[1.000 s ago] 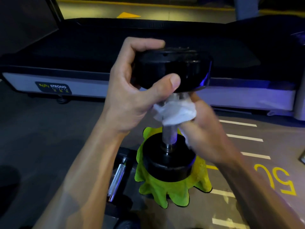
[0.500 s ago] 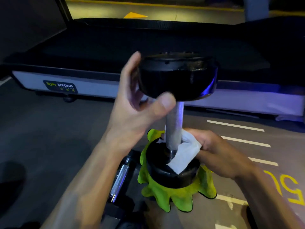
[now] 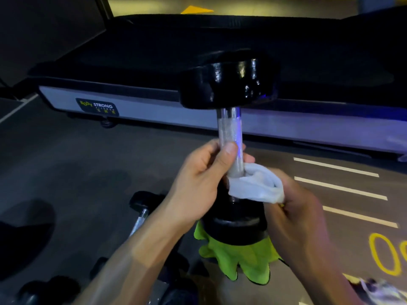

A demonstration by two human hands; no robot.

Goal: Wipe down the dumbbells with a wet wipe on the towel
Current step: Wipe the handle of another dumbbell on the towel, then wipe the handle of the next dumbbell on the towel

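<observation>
You've got one view here, the wide-angle camera on your head, tilted forward and down from above your forearms. It sits close in: your hands fill the lower middle, left hand [image 3: 198,183] and right hand [image 3: 301,208], around the upright dumbbell [image 3: 231,133]. Farther ahead it faces the treadmill [image 3: 154,62] across the floor [image 3: 77,168].
</observation>
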